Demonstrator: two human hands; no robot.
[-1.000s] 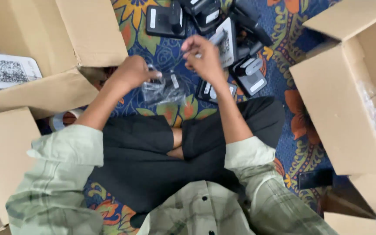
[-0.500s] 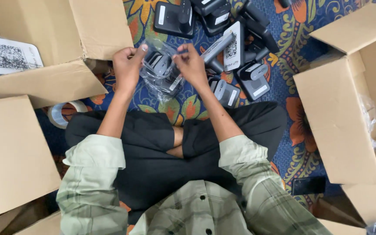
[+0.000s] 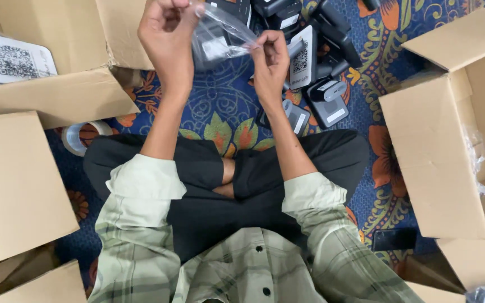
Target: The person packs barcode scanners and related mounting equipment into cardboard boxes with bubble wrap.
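Open cardboard boxes (image 3: 444, 140) are set on a patterned carpet (image 3: 220, 106), black devices (image 3: 321, 67) heaped between. A clear bag (image 3: 220, 36) is held raised above them, pinched shut by left hand (image 3: 166, 33) and right hand (image 3: 269, 59).

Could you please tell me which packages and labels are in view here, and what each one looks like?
Clear plastic bag: stretched between left hand and right hand, white label inside.
Open brown cardboard box: right, plastic lining.
Brown cardboard box: upper left, flaps open.
White square-code label: far left.
White label: on upright dark device.
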